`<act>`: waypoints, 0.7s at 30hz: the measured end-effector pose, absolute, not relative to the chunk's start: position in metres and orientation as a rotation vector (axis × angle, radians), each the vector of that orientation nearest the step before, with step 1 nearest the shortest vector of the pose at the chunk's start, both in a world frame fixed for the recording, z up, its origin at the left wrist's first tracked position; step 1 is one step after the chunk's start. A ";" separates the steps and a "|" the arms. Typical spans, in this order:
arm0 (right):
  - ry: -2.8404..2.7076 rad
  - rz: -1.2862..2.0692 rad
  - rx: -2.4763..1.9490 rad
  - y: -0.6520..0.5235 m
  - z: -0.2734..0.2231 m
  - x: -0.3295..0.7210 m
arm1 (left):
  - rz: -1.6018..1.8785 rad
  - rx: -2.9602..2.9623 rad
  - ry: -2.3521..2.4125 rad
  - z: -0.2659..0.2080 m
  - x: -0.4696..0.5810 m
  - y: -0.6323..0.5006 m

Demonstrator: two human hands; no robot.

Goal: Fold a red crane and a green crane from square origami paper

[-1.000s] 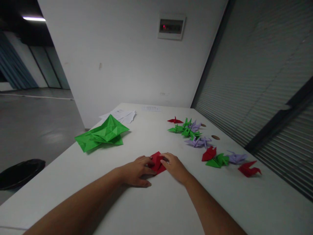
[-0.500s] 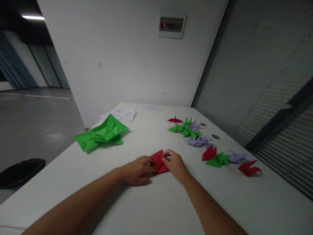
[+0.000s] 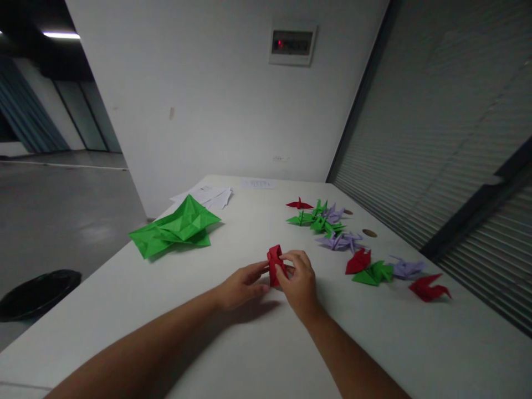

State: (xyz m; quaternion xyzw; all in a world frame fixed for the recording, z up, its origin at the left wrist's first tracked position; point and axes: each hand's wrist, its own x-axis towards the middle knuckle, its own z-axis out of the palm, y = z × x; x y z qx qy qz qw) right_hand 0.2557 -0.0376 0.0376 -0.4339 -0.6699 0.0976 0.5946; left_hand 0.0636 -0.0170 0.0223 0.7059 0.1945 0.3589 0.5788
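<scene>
A partly folded piece of red origami paper [image 3: 274,267] stands tilted up between my two hands, near the middle of the white table [image 3: 233,354]. My right hand [image 3: 300,280] pinches its right side between thumb and fingers. From the left, my left hand [image 3: 245,284] holds the paper's edge at its fingertips, with the thumb lower down. Fingers cover parts of the folds on both sides.
Green creased paper sheets [image 3: 178,226] lie at the left, before some printed papers [image 3: 208,195]. On the right are several folded cranes: green [image 3: 320,221], purple [image 3: 338,241] and red [image 3: 428,288]. A black bin [image 3: 39,293] stands beside the table's left edge.
The red paper has gone from lying flat under my hands to being lifted and tilted upright. My left hand has shifted from pressing on it to holding its side.
</scene>
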 end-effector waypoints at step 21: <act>-1.731 0.465 -0.755 -0.048 0.037 0.250 | 1.131 0.893 0.838 0.026 0.070 -0.018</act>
